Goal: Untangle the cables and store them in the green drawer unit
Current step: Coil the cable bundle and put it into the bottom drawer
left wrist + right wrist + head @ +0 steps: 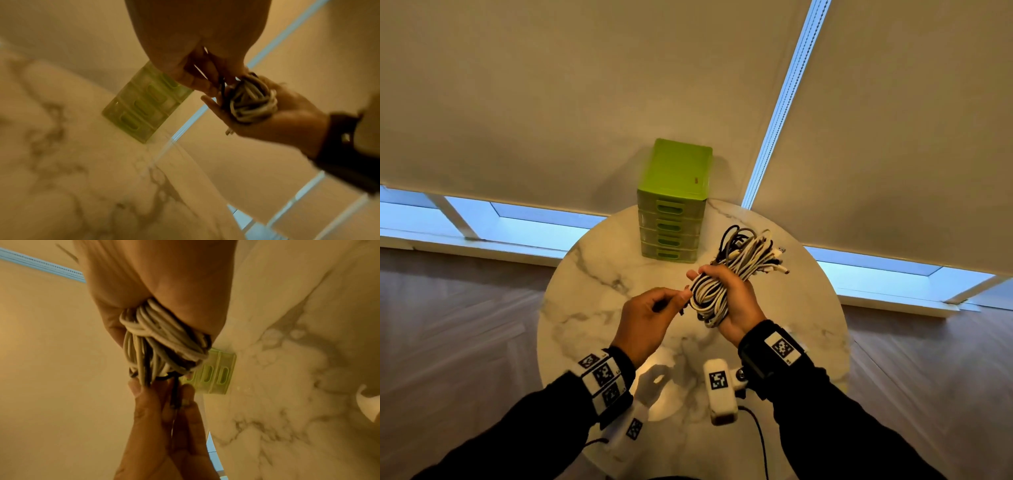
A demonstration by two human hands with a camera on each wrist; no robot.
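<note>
Right hand [736,301]: fingers curled round the cable bundle [726,274], held above the marble table [592,274]
Left hand [647,318]: pinched a dark cable end beside the bundle
Green drawer unit [671,205]: behind the hands; drawers closed

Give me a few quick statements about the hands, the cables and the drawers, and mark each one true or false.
1. The right hand holds the cable bundle. True.
2. The left hand lies flat on the table. False: it pinches a dark cable at the bundle.
3. A drawer of the drawer unit is pulled out. False: all are closed.
4. The bundle is held above the table. True.
</note>
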